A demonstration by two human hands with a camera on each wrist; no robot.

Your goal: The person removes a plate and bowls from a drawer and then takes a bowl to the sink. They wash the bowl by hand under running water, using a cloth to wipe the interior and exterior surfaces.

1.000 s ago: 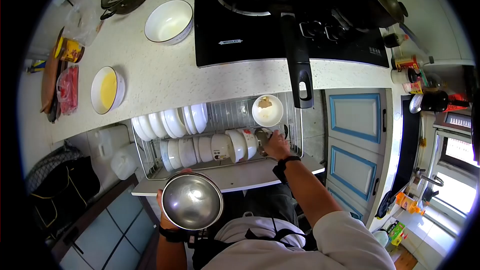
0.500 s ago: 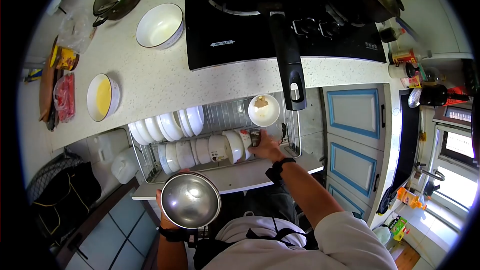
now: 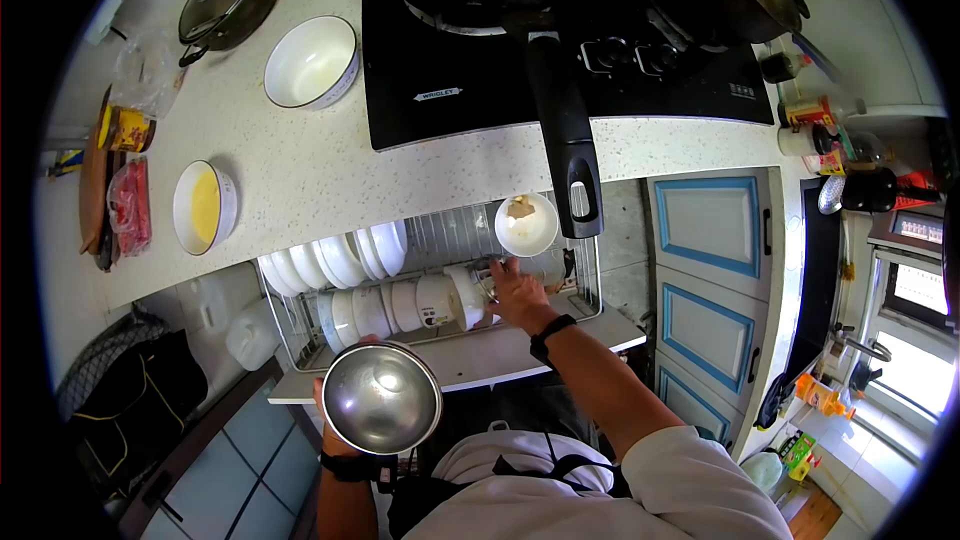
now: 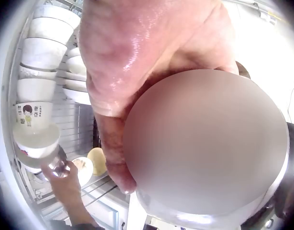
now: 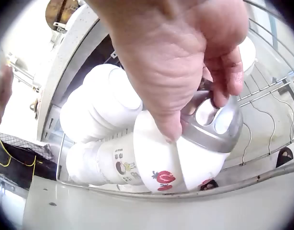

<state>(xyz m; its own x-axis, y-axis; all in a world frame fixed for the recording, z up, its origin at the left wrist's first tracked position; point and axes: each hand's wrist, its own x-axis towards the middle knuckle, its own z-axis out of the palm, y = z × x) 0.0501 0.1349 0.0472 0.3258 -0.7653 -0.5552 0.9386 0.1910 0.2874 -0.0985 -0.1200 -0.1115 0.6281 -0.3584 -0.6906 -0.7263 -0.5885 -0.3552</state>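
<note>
My left hand (image 4: 147, 52) grips a stainless steel bowl (image 3: 382, 398) by its side, in front of the drawer; its broad blurred surface fills much of the left wrist view. Over the pulled-out rack, my right hand (image 3: 522, 302) holds a grey glossy bowl (image 5: 216, 122) with oval dimples. The fingers lie over its curved wall while the thumb reaches down beside a white bowl with strawberries (image 5: 154, 165). This grey bowl rests right against the row of white bowls (image 3: 405, 300). Behind the hand, a small white bowl (image 3: 525, 230) has brownish bits inside.
White plates (image 3: 330, 255) stand in the wire rack (image 5: 262, 175) at the back left. Above, the counter (image 3: 330, 165) bears a bowl of yellow liquid (image 3: 228, 220), a white bowl (image 3: 340, 85) and a lidded pot (image 3: 245, 25). A black pan handle (image 3: 567, 140) juts over the rack.
My right hand has moved left along the rack with the grey bowl, up to the end of the white bowl row. My left hand keeps the steel bowl about where it was.
</note>
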